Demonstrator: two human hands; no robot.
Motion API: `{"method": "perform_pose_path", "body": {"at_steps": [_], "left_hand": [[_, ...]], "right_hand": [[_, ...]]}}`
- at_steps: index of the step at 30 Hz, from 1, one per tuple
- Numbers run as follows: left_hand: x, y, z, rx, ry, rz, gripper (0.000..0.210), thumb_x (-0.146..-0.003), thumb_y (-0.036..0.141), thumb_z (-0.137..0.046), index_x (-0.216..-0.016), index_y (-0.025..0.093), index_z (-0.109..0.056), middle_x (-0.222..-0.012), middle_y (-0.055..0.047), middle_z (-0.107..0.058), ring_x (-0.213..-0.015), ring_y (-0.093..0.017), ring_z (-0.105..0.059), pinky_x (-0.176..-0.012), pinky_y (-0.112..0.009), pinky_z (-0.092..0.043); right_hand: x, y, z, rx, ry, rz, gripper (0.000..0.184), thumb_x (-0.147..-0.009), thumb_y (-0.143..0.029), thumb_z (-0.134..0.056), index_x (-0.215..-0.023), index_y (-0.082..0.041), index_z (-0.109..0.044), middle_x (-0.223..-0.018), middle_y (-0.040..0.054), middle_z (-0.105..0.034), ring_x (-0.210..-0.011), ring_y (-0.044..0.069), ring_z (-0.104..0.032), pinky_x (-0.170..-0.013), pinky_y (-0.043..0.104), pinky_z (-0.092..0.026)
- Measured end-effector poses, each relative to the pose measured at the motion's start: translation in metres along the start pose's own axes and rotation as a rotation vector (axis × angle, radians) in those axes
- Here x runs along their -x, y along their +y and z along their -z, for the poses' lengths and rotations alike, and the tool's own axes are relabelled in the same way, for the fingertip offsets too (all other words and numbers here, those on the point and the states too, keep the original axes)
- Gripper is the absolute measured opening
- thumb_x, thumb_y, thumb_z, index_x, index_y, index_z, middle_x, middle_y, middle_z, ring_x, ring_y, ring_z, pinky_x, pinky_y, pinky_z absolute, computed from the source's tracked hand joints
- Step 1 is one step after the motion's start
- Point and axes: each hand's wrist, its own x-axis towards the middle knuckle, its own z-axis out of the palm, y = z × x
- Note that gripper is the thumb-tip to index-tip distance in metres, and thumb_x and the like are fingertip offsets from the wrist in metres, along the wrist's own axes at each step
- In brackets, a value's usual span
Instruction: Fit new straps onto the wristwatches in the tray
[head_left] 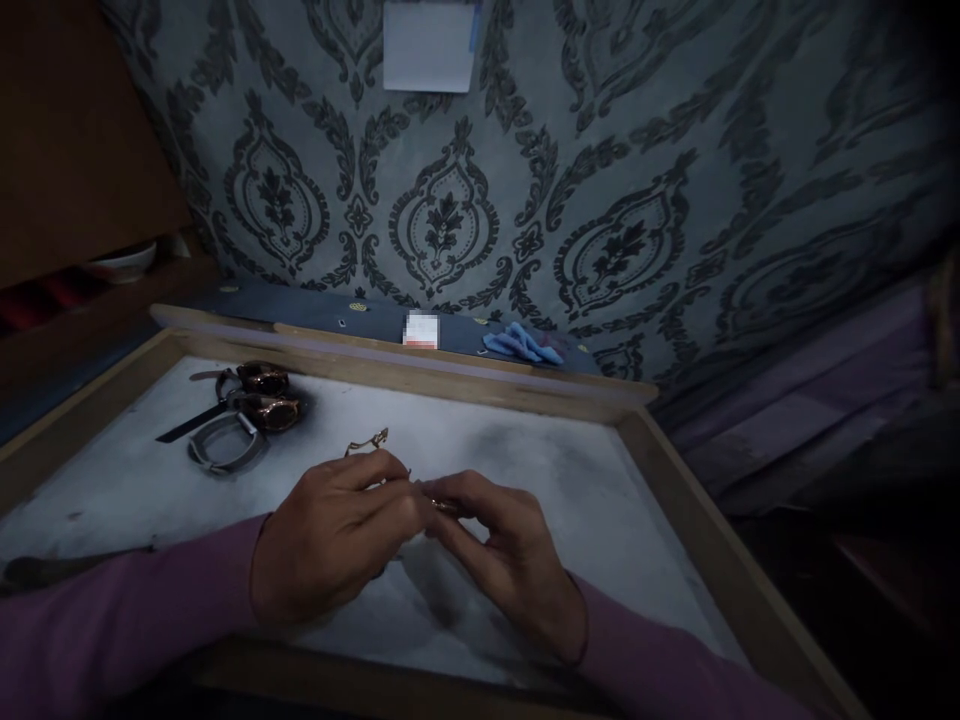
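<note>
Over the white-bottomed tray, my two hands meet with their fingertips together. My right hand (504, 545) pinches a small gold-coloured metal piece (444, 506) between thumb and fingers. Right against it, my left hand (341, 535) is closed, its fingers bent in toward the same piece; its grip is partly hidden. A thin gold-coloured bracelet-like strip (367, 443) shows beyond the left knuckles, and I cannot tell whether it joins the small piece. Further left lie watches with dark round faces (274, 412), a black strap (191, 423) and a looped grey strap (225, 452).
A wooden rim (420, 370) surrounds the tray. Behind it are a small white box (421, 330) and a blue cloth (523, 343). A dark long object (71, 568) lies by my left sleeve. A bowl (124, 263) sits on the left shelf. Patterned wallpaper (442, 220) rises behind.
</note>
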Motion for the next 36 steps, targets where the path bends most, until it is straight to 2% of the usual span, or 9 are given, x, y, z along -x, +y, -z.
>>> {"method": "perform_pose_path", "body": {"at_steps": [5,9,14,17,21,26,36], "left_hand": [[0.0,0.0,0.0032,-0.066,0.042,-0.088,0.019,-0.096,0.008,-0.042,-0.088,0.016,-0.058,-0.077,-0.004,-0.069,-0.076,-0.017,-0.057,-0.065,-0.028,-0.047],[-0.0002,0.0009,0.0037,-0.16,0.089,-0.177,0.025,-0.098,0.01,-0.042,-0.082,0.015,-0.06,-0.073,-0.004,-0.068,-0.072,-0.016,-0.057,-0.062,-0.028,-0.045],[0.0019,0.0029,0.0019,-0.136,0.105,-0.14,0.032,-0.098,0.01,-0.039,-0.076,0.015,-0.061,-0.071,-0.004,-0.067,-0.071,-0.016,-0.055,-0.061,-0.028,-0.045],[0.003,0.0028,0.0005,-0.123,0.089,-0.143,0.031,-0.098,0.009,-0.039,-0.077,0.015,-0.061,-0.073,-0.004,-0.067,-0.072,-0.017,-0.055,-0.062,-0.029,-0.045],[0.0022,0.0021,0.0,-0.141,0.132,-0.076,0.027,-0.097,0.008,-0.041,-0.079,0.013,-0.06,-0.076,-0.007,-0.068,-0.073,-0.018,-0.053,-0.065,-0.031,-0.046],[0.0042,0.0031,-0.0005,-0.141,0.094,-0.131,0.027,-0.096,0.008,-0.041,-0.079,0.013,-0.061,-0.077,-0.007,-0.067,-0.072,-0.018,-0.054,-0.063,-0.031,-0.047],[0.0051,0.0031,-0.0017,-0.118,0.082,-0.133,0.028,-0.096,0.009,-0.04,-0.078,0.015,-0.061,-0.076,-0.006,-0.067,-0.073,-0.018,-0.055,-0.065,-0.031,-0.048]], "right_hand": [[0.0019,0.0,0.0,0.018,0.052,0.056,0.015,-0.088,-0.01,-0.06,-0.098,-0.018,-0.066,-0.087,0.0058,-0.075,-0.074,0.016,-0.072,-0.066,0.024,-0.059],[0.0019,-0.0005,0.0001,0.013,0.068,0.06,0.017,-0.088,-0.009,-0.061,-0.101,-0.018,-0.067,-0.089,0.0061,-0.075,-0.078,0.016,-0.073,-0.07,0.024,-0.061],[0.0023,-0.0012,-0.0001,-0.014,0.075,0.063,0.02,-0.087,-0.007,-0.062,-0.104,-0.017,-0.068,-0.092,0.007,-0.076,-0.081,0.016,-0.074,-0.073,0.025,-0.062],[0.0027,-0.0012,-0.0003,-0.026,0.08,0.053,0.02,-0.087,-0.008,-0.062,-0.104,-0.016,-0.068,-0.091,0.0069,-0.076,-0.079,0.016,-0.074,-0.071,0.025,-0.062],[0.0031,-0.0004,-0.0001,-0.02,0.076,0.037,0.02,-0.087,-0.009,-0.063,-0.105,-0.018,-0.068,-0.094,0.007,-0.076,-0.082,0.016,-0.074,-0.072,0.027,-0.062],[0.0028,-0.0007,0.0005,-0.013,0.076,0.014,0.02,-0.087,-0.012,-0.064,-0.104,-0.02,-0.07,-0.092,0.0047,-0.076,-0.083,0.017,-0.074,-0.073,0.027,-0.062],[0.0051,-0.0003,-0.0013,-0.042,0.105,0.044,0.023,-0.086,-0.006,-0.063,-0.104,-0.018,-0.067,-0.095,0.0065,-0.076,-0.087,0.017,-0.073,-0.076,0.027,-0.061]]}}
